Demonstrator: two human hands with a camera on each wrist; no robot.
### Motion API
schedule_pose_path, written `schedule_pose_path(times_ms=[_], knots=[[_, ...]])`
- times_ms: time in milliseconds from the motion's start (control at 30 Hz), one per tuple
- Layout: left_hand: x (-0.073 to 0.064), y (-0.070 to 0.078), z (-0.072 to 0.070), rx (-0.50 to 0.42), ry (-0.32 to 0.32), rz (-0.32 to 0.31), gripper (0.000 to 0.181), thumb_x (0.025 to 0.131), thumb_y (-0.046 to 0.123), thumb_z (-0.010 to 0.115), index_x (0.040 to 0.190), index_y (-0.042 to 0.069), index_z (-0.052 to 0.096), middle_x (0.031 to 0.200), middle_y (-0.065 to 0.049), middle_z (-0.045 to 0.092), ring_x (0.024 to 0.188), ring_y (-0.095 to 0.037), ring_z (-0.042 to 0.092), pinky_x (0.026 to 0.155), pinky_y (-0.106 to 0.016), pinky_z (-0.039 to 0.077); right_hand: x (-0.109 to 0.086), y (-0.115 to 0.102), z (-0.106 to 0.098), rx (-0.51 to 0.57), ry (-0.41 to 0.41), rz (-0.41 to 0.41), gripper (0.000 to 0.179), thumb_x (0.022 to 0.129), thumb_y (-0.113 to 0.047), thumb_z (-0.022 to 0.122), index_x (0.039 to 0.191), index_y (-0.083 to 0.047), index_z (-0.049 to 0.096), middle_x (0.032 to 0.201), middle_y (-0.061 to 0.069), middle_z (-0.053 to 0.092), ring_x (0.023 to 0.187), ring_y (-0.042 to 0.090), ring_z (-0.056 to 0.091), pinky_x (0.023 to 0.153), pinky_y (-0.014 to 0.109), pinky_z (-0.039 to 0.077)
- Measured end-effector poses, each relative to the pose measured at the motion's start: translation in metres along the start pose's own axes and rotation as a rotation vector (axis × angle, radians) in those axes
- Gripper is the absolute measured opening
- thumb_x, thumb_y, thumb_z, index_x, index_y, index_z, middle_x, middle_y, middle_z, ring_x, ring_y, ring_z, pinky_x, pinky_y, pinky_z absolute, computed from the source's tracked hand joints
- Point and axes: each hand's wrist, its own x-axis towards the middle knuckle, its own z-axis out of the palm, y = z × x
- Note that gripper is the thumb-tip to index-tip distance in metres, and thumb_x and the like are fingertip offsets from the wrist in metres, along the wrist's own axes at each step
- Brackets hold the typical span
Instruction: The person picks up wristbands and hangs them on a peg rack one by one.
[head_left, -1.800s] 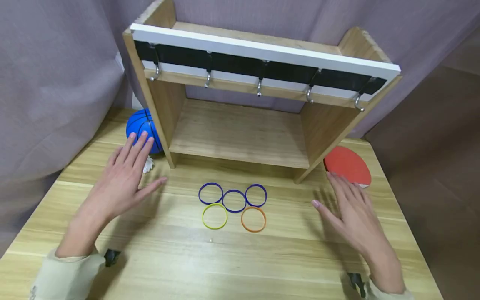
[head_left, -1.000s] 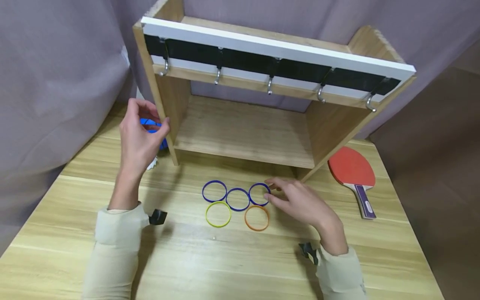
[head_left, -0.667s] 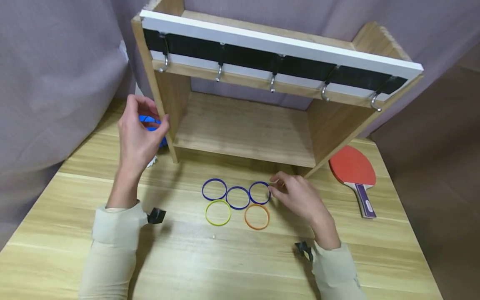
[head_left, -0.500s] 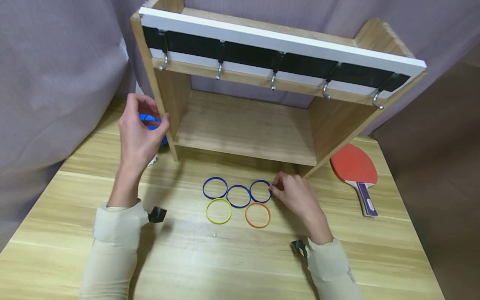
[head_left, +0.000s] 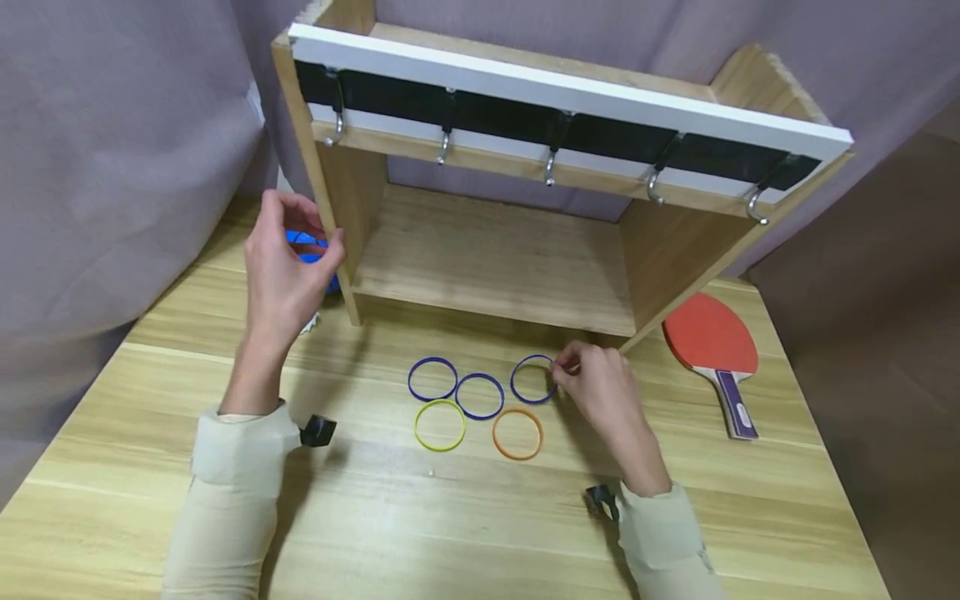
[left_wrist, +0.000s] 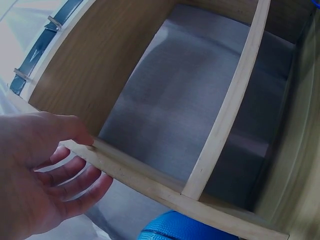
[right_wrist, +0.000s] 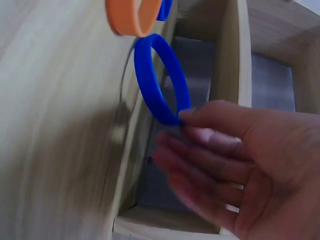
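My left hand [head_left: 281, 271] grips the front edge of the left side panel of a wooden shelf [head_left: 491, 258]; in the left wrist view the thumb lies on the panel [left_wrist: 135, 167] and the fingers curl beneath it. My right hand [head_left: 606, 392] pinches a blue silicone wristband [right_wrist: 150, 85] between thumb and fingers, and the band hangs tilted, off the tabletop. On the table lie a yellow-green wristband [head_left: 417, 433], an orange wristband [head_left: 517, 457] and two more blue wristbands, one at the left [head_left: 410, 383] and one in the middle [head_left: 480, 417].
A row of several metal hooks [head_left: 551, 167] runs along the shelf's black-and-white top rail [head_left: 510, 117]. Right of the shelf lies a red table tennis paddle [head_left: 708, 333]. A blue basketball [left_wrist: 185, 229] and a small white object [head_left: 311, 322] sit at its left. Curtains [head_left: 127, 150] hang behind.
My left hand has come from above the ball to the shelf panel. My right hand has moved from beside the paddle to the right blue wristband, pinched it and drawn it away from the others.
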Motion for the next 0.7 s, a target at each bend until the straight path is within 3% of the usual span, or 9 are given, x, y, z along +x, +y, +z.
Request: schedule_pose_path(times_ms=[233, 500, 700], knots=[[-0.001, 0.0, -0.001, 0.0, 0.001, 0.017, 0.034, 0.083, 0.008, 0.074, 0.108, -0.003, 0.053, 0.091, -0.006, 0.058, 0.08, -0.014, 0.06, 0.066, -0.019, 0.056, -0.002, -0.002, -0.009, 0.138, -0.034, -0.093, 0.007, 0.081, -0.019, 0.082, 0.082, -0.015, 0.076, 0.075, -0.007, 0.07, 0.064, 0.009, 0.065, 0.056, 0.031, 0.055], [-0.002, 0.001, -0.001, -0.003, 0.0, 0.019, 0.033, 0.084, 0.008, 0.073, 0.107, -0.002, 0.052, 0.091, -0.005, 0.058, 0.081, -0.015, 0.06, 0.067, -0.021, 0.057, -0.003, -0.004, -0.013, 0.283, -0.184, -0.161, 0.015, 0.082, -0.012, 0.08, 0.097, -0.009, 0.076, 0.084, -0.005, 0.071, 0.074, 0.011, 0.066, 0.064, 0.025, 0.058], [-0.001, 0.002, 0.0, 0.002, 0.003, 0.026, 0.032, 0.084, 0.008, 0.072, 0.107, -0.003, 0.051, 0.09, -0.005, 0.058, 0.08, -0.015, 0.06, 0.067, -0.02, 0.057, -0.005, -0.014, -0.018, 0.311, -0.166, -0.222, 0.016, 0.082, -0.011, 0.08, 0.098, -0.011, 0.077, 0.089, -0.004, 0.071, 0.076, 0.008, 0.065, 0.062, 0.023, 0.057]])
